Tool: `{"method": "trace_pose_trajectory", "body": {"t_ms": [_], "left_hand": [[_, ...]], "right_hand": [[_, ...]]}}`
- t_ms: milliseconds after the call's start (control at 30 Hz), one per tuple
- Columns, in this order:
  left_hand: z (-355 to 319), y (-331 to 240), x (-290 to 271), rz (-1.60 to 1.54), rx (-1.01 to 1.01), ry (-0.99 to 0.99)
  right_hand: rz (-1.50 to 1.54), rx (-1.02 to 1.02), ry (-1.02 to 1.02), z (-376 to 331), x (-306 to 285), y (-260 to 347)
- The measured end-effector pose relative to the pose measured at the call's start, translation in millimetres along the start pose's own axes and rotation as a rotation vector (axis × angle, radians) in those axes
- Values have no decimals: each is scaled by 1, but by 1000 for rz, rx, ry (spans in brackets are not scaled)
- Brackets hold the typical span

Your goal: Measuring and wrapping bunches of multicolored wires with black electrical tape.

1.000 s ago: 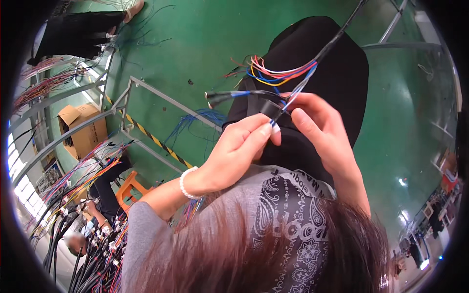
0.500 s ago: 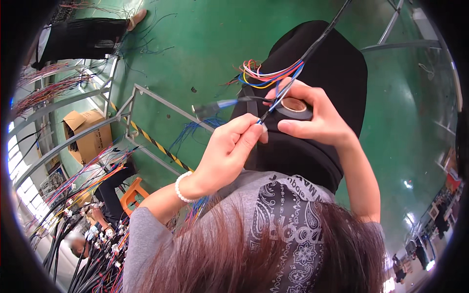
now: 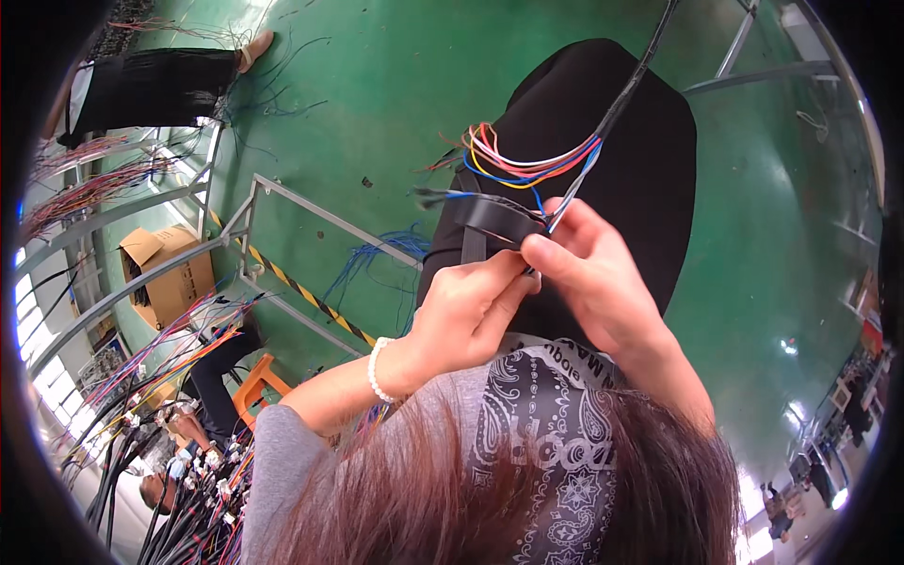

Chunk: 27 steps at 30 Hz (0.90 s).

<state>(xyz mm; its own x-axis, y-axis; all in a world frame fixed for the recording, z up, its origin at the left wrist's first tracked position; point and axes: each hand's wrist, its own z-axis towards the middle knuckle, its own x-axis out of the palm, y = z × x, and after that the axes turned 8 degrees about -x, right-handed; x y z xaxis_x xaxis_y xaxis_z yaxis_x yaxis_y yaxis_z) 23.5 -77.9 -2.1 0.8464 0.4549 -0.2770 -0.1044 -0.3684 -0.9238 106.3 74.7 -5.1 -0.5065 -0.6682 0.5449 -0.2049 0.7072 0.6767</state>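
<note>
Left hand (image 3: pixel 471 306) and right hand (image 3: pixel 598 273) are both pinching a slim multicoloured plastic-coated wire bundle (image 3: pixel 578 185), round black tape roll (image 3: pixel 494 218) (kinda shiny) right beside them, near the black-trousered lap (image 3: pixel 645 207)'s left edge.

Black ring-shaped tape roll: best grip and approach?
I'd pinch the black ring-shaped tape roll across its two edges at the left end, coming from the person's left. Its curved outer face shows as a band; the other end sits close to the right hand and thin blue-and-white wires, so the left looks freer.
</note>
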Motion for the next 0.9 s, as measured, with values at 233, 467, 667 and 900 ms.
{"method": "trace_pose_trajectory", "body": {"t_ms": [233, 467, 667, 900], "left_hand": [[7, 5, -6, 186, 198, 12], [8, -9, -7, 135, 132, 12], [14, -10, -18, 282, 225, -26], [12, -8, -3, 656, 379, -254]], "right_hand": [[99, -24, 128, 9, -20, -13], [-321, -22, 366, 13, -49, 23], [-430, -37, 70, -5, -41, 24], [-362, -124, 0, -59, -9, 34]]}}
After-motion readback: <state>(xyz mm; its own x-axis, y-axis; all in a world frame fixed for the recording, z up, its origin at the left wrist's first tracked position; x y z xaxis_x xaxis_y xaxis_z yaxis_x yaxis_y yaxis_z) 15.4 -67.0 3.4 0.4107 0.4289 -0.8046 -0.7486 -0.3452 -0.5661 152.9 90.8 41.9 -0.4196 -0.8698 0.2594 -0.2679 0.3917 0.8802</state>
